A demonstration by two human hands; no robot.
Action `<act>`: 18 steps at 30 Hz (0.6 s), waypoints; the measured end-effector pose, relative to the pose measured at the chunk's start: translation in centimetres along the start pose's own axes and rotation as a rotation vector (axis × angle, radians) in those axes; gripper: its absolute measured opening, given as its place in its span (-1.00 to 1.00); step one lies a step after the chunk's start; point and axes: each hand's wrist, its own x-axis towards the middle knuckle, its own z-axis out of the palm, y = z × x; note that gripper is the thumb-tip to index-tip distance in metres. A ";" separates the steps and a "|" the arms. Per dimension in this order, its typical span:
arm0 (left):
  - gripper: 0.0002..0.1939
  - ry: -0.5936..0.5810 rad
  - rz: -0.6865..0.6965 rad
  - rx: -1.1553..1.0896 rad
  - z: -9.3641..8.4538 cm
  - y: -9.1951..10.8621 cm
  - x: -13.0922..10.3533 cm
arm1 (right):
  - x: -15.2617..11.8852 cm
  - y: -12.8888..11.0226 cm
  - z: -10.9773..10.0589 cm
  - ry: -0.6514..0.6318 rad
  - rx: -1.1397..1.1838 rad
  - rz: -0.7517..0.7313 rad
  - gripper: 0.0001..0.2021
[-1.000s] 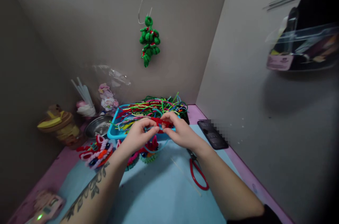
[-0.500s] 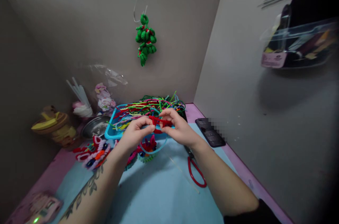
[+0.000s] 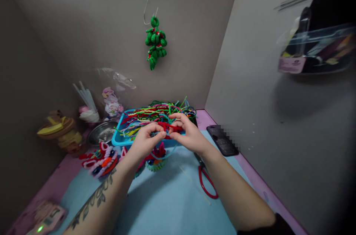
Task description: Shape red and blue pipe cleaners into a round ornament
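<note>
Above the front of the blue tray, my left hand (image 3: 148, 139) pinches the left end of a red pipe cleaner piece (image 3: 177, 129). My right hand (image 3: 189, 135) has its thumb and curled fingers on the right part of the same piece. Its exact shape is partly hidden by the fingers. A light blue pipe cleaner (image 3: 171, 153) hangs in a curve just below my hands; its upper end is hidden. Beyond them, many coloured pipe cleaners (image 3: 150, 113) fill the blue tray (image 3: 116, 139).
Red-handled scissors (image 3: 208, 186) lie under my right forearm, near a phone (image 3: 222, 141). Colourful pipe cleaner animal heads (image 3: 102, 161) sit left of my hands. A metal bowl (image 3: 96, 135) stands behind them. A green pipe cleaner ornament (image 3: 155, 44) hangs on the back panel.
The whole view has shifted slightly, so everything sits a little farther right. My hands keep their grip on the red piece, which shows a little less below the fingers.
</note>
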 end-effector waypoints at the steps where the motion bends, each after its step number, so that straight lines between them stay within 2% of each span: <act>1: -0.79 0.015 -0.019 -0.019 -0.1 -0.1 0.0 | 0.0 0.0 -0.2 -0.001 -0.013 -0.007 -0.53; 6: -0.76 0.033 -0.132 -0.174 0.0 -0.9 0.2 | 0.0 -0.1 -0.5 0.048 -0.040 0.010 -0.53; 12: -0.74 0.011 -0.240 -0.375 0.8 -1.0 0.0 | 0.1 0.5 0.3 0.071 0.074 0.040 -0.63; 15: -0.76 0.005 -0.246 -0.379 0.7 -0.8 0.0 | 0.2 0.7 0.0 0.072 0.080 0.041 -0.61; 18: -0.80 0.023 -0.202 -0.289 0.4 -0.7 0.1 | 0.2 0.5 -0.1 0.045 0.036 0.045 -0.53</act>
